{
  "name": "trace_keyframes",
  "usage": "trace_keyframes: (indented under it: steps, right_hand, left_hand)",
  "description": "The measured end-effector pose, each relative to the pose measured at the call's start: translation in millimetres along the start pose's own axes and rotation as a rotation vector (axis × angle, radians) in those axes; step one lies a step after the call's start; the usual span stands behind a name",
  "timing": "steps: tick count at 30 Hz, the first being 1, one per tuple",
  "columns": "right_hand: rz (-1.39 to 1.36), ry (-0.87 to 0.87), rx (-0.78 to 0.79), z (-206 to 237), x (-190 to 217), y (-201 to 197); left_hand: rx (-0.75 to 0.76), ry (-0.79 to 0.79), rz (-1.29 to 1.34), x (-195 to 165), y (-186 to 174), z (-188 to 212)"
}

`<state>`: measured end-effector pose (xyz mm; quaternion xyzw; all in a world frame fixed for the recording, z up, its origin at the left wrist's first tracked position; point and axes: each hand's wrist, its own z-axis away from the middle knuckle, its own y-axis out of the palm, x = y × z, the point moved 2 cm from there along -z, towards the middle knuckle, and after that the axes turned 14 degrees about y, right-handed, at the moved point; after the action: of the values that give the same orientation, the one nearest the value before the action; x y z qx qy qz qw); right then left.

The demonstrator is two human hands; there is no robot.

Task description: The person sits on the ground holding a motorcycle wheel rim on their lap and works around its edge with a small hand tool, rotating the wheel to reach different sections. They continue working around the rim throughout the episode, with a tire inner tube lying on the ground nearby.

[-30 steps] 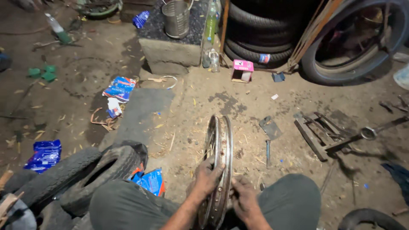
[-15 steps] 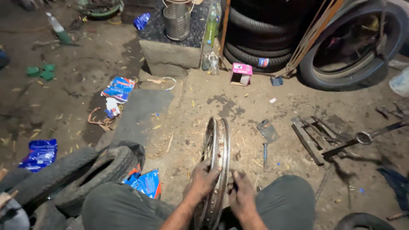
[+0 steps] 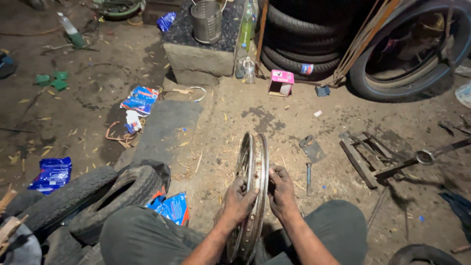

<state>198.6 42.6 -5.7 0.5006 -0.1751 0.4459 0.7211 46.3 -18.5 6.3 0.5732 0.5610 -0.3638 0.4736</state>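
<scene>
A bare metal wheel rim (image 3: 252, 162) stands upright on edge on the dirt floor between my knees. My left hand (image 3: 238, 200) grips its left flank, fingers curled over the edge. My right hand (image 3: 281, 192) presses against its right side, fingers on the rim's edge. Both hands are dirty with grease. My legs in grey trousers frame the rim at the bottom of the view.
Worn tyres (image 3: 88, 201) lie at my left with blue packets (image 3: 172, 207) beside them. A concrete block (image 3: 198, 56) bearing a metal can (image 3: 206, 20) stands ahead, next to stacked tyres (image 3: 299, 44) and a large wheel (image 3: 409, 49). Metal tools (image 3: 382, 157) lie at right.
The rim and both hands keep the same hold. My view has shifted slightly; the hands sit a little higher on the rim.
</scene>
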Motion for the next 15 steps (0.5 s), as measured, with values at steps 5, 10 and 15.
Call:
trace_keyframes:
  steps: [5, 10, 15]
  right_hand:
    - [0.198, -0.333, -0.135, 6, -10, 4]
    - [0.315, -0.512, -0.358, 5, -8, -27]
    - [0.321, -0.117, -0.086, 44, -45, -78]
  left_hand:
    - [-0.019, -0.081, -0.008, 13, -1, 0]
    - [-0.035, -0.080, 0.008, 8, 1, 1]
    - [0.046, -0.038, -0.133, -9, -4, -1]
